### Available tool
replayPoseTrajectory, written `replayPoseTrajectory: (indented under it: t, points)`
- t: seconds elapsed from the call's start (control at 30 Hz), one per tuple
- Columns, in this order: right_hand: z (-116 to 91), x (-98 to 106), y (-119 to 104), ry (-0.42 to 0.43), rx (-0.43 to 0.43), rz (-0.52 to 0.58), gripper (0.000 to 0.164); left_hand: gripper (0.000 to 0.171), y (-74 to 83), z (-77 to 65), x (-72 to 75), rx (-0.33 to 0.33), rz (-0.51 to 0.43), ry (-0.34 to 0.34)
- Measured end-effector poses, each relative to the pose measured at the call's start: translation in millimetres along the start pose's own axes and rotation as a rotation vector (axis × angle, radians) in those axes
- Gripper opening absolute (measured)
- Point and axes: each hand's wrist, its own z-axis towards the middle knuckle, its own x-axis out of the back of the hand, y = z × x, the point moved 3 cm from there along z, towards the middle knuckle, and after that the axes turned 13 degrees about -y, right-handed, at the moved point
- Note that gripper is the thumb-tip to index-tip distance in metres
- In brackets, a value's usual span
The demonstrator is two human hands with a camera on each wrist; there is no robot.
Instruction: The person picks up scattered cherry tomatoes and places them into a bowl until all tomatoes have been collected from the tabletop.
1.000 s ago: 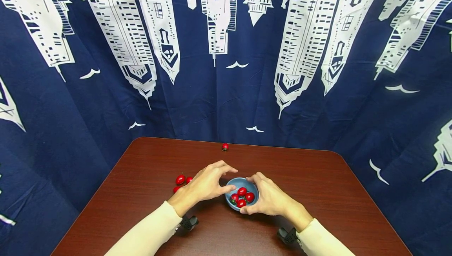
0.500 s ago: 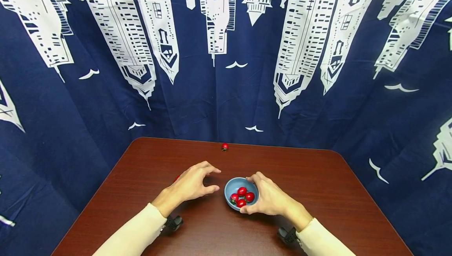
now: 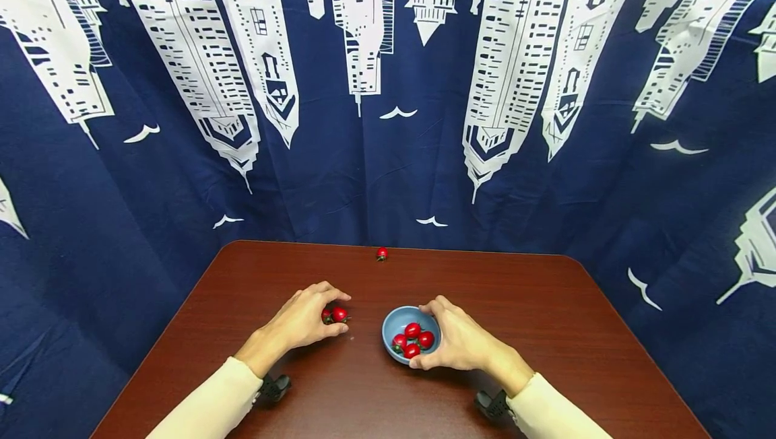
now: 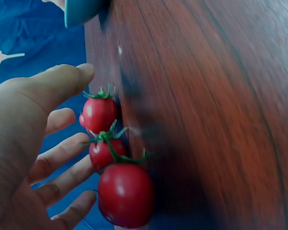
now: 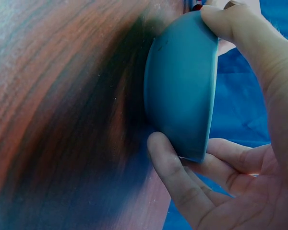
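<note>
In the head view, we see a smooth, round blue bowl [image 3: 393,320] on the dark reddish, wood-grained desk [image 3: 497,294], with four glossy red tomatoes [image 3: 413,330] inside. The right hand [image 3: 457,336] grips its rim, thumb at the near side and fingers at the far side. The left hand [image 3: 300,319] arches over two tomatoes [image 3: 340,314] left of the bowl, its fingers and thumb parted and holding nothing. A lone tomato [image 3: 382,254] sits near the far edge, before a navy cloth [image 3: 400,176] printed with white towers.

Compared with half a second ago, we find the left hand farther from the bowl; the two tomatoes now show between thumb and fingers, where only a red sliver showed behind the hand. The right hand keeps its grip. The left hand hides part of one tomato.

In the left wrist view, three plump, shiny tomatoes with spiky green stalks line up beside the spread, lightly bent fingers. A red bulge shows by the top one; we cannot tell whether it is another tomato. The bowl is cut off above.

In the right wrist view, the bowl's curved outer wall looks plain and satiny. The thumb lies on the rim, a fingertip against the wall; the bowl's contents are mostly hidden.
</note>
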Motion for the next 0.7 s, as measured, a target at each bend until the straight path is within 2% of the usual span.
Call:
replayPoseTrajectory:
  t: [0.27, 0.7]
  points:
    - [-0.5, -2.2, 0.6, 0.003, 0.019, 0.002, 0.097, 0.050, -4.9, -0.9, -4.2, -0.021, 0.035, -0.007]
    - [0.5, -0.7, 0.9, -0.009, 0.011, -0.017, 0.098, 0.044, -3.5, 3.8, -7.2, -0.112, 0.063, 0.006]
